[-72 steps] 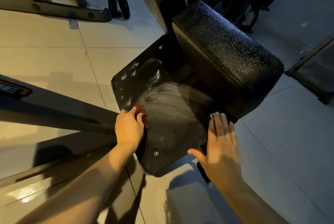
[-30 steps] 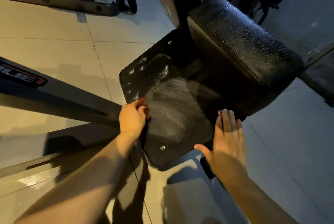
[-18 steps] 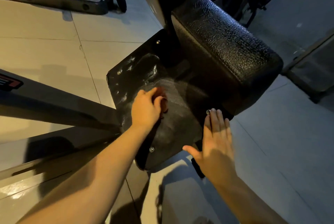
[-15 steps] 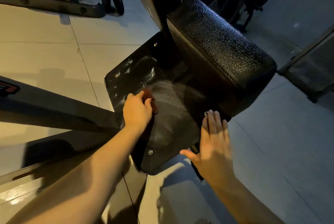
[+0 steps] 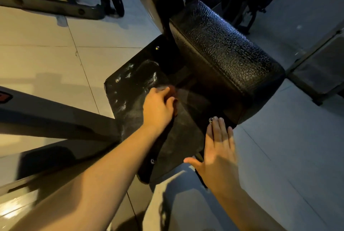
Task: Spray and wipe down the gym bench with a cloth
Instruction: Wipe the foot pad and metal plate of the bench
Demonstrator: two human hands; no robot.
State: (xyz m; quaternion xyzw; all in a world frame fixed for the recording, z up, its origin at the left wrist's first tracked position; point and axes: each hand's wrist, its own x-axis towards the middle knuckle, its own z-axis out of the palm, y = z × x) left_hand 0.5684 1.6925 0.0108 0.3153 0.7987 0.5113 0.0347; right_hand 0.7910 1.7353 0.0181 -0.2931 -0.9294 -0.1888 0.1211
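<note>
left hand (image 5: 158, 107) grips a reddish-brown cloth (image 5: 172, 93) mid-panel on the bench's black base panel (image 5: 130, 96); right hand (image 5: 218, 153), fingers straight, rests flat on its right edge.

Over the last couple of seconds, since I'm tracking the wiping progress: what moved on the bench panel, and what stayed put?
The left hand, gripping the reddish cloth, slid from the left edge of the black panel toward its middle, nearer the textured pad. The right hand stayed flat at the panel's right edge by the bolt.
</note>
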